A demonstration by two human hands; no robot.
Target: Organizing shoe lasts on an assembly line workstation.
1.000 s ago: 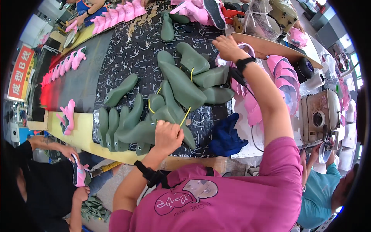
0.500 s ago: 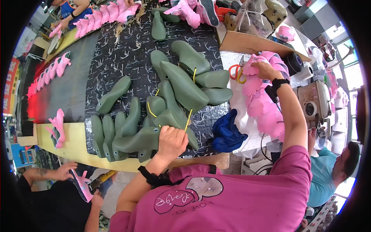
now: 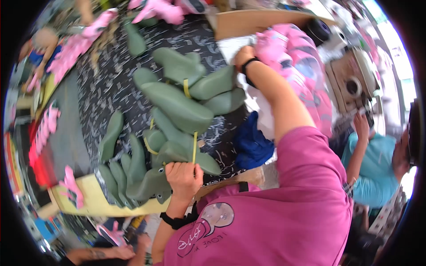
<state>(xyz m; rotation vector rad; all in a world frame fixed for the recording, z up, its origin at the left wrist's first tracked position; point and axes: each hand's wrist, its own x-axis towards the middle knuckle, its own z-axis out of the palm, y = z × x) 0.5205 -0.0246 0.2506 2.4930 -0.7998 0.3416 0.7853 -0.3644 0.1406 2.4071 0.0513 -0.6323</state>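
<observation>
My left hand (image 3: 184, 178) is closed at the near edge of a heap of green shoe lasts (image 3: 177, 106). A yellow strap (image 3: 194, 148) runs down from a large last into its fingers. Other yellow straps loop round lasts in the heap. My right hand (image 3: 244, 55) reaches across to the white surface beside the pink shoe uppers (image 3: 288, 57). Its fingers are curled, and what they hold is hidden and blurred. No scissors show in this view now.
A dark blue cloth (image 3: 253, 142) lies right of the lasts. Beyond stands a wooden board (image 3: 266, 20), with a beige machine (image 3: 353, 80) to the right. A person in teal (image 3: 372, 168) sits at right. At lower left another person's hands (image 3: 124, 252) are near a pink shoe upper (image 3: 113, 232).
My right hand has moved left off the pink uppers to where the red-and-yellow scissors lay. My left hand stays closed by the strap. The whole view has turned and shifted.
</observation>
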